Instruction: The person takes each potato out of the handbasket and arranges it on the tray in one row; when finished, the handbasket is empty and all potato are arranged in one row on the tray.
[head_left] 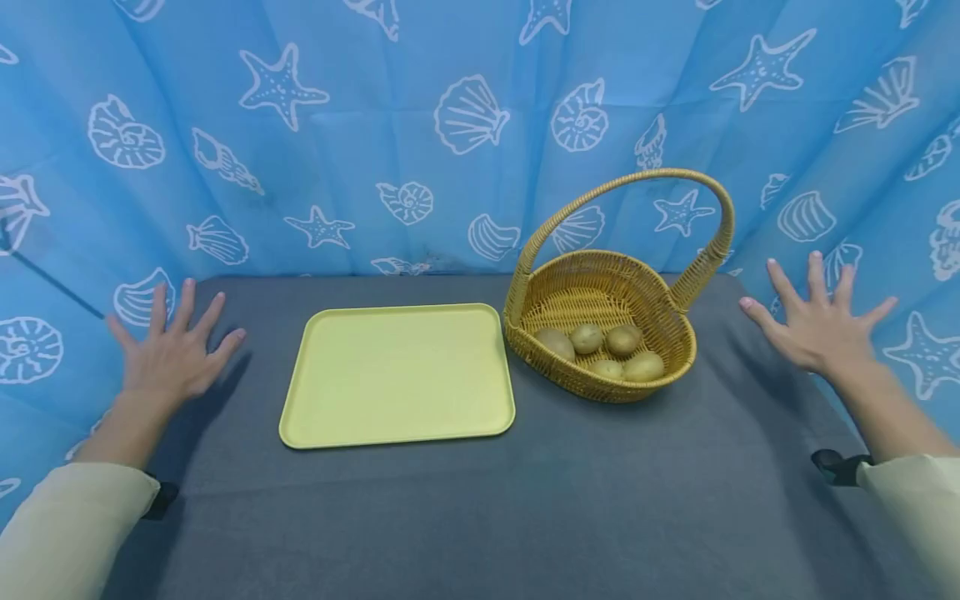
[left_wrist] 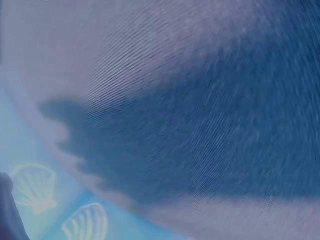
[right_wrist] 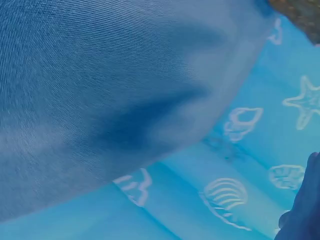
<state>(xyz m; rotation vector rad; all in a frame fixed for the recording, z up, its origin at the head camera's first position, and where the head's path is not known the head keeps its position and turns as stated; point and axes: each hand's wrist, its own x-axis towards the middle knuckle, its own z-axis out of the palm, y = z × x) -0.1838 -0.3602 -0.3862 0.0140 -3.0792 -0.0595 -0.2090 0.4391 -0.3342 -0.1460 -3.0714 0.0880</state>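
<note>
My left hand [head_left: 171, 354] is held over the table's left edge with its fingers spread wide and nothing in it. On the far side, my right hand [head_left: 821, 333] hovers past the table's right edge, fingers also spread and holding nothing. Nearest the left hand lies a pale yellow rectangular tray [head_left: 397, 375] with rounded corners and a bare surface. Closer to the right hand stands a woven wicker basket [head_left: 600, 396] with a tall arched handle. Several potatoes [head_left: 643, 367] lie inside it. Part of the basket [right_wrist: 302, 17] shows at the right wrist view's upper corner.
A dark grey cloth covers the table [head_left: 465, 517]. Behind it and along both sides hangs a blue curtain [head_left: 360, 150] printed with white shells and starfish. The basket's handle rises well above its rim, and the tray sits close beside the basket.
</note>
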